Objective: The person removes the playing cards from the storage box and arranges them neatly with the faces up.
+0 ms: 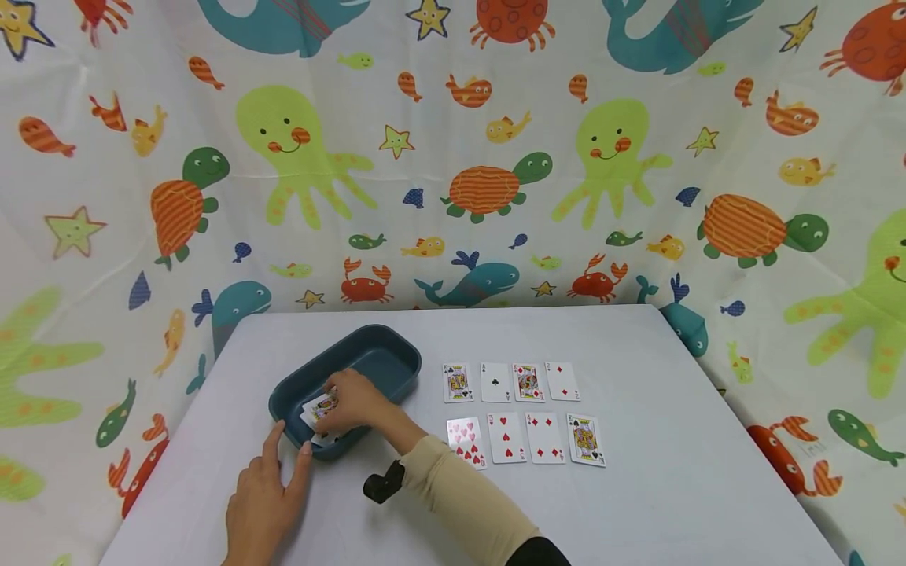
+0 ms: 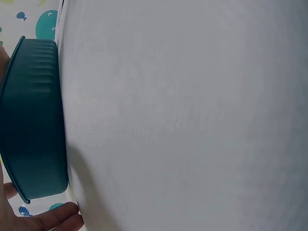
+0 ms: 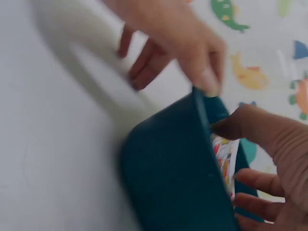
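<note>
A dark teal rectangular tub (image 1: pixel 385 358) stands on the left part of the white table. My right hand (image 1: pixel 357 401) reaches into it and pinches playing cards (image 1: pixel 322 406), a face card showing on top. In the right wrist view, the thumb and fingers of that hand (image 3: pixel 284 163) lie on either side of the cards (image 3: pixel 225 159), partly hidden by the tub wall. My left hand (image 1: pixel 265 503) touches the tub's near left rim with index finger and thumb extended. The left wrist view shows the tub's outer side (image 2: pixel 33 120) and a few left fingers (image 2: pixel 53 219).
Right of the tub, several playing cards lie face up in two rows, including a ten of hearts (image 1: pixel 466 442) and a face card (image 1: pixel 586 440) at the near right end. A curtain (image 1: pixel 425 267) printed with sea animals hangs behind the table (image 1: pixel 672 487).
</note>
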